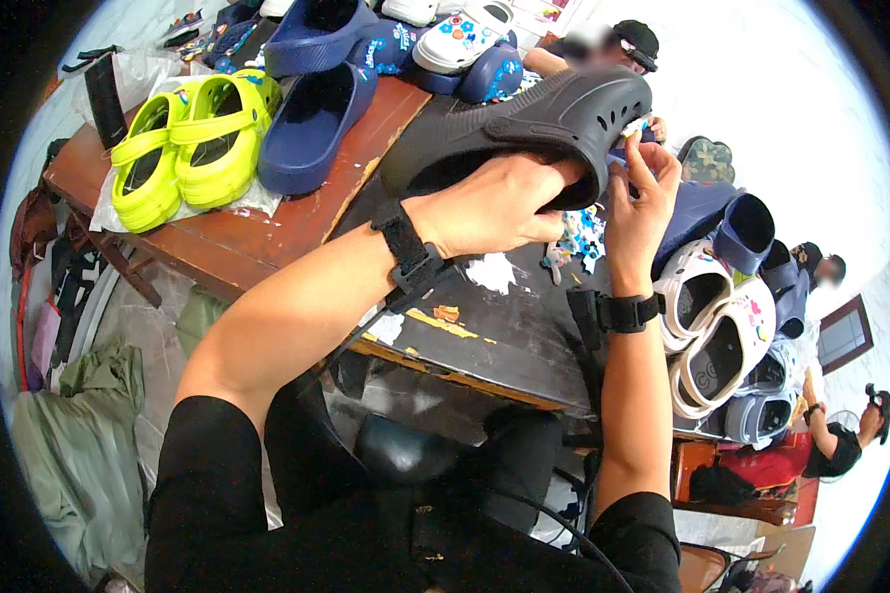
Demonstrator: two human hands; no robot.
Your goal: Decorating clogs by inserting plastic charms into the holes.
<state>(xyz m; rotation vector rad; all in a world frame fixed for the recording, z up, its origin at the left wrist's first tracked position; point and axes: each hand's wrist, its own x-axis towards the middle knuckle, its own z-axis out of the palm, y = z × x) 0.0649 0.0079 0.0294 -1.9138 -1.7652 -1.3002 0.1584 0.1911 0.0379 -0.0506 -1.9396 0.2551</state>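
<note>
A black clog [564, 107] with holes in its toe is raised over the dark table, tilted on its side. My left hand [494, 206] reaches into its opening, with the fingertips hidden inside the toe, and it holds the clog up. At the toe's right side, my right hand [645, 203] has thumb and forefinger pinched on a small white charm [635, 127] close to the holes. The charm's shape is too small to make out. Below the clog lies a pile of colourful shoe charms [585, 240].
Lime-green clogs [213, 133] and navy clogs [316, 128] stand on the brown table [218, 245] at left. White clogs [727, 346] and more footwear line the right. White scraps [492, 274] lie on the dark table [504, 346]. Other people sit across and at right.
</note>
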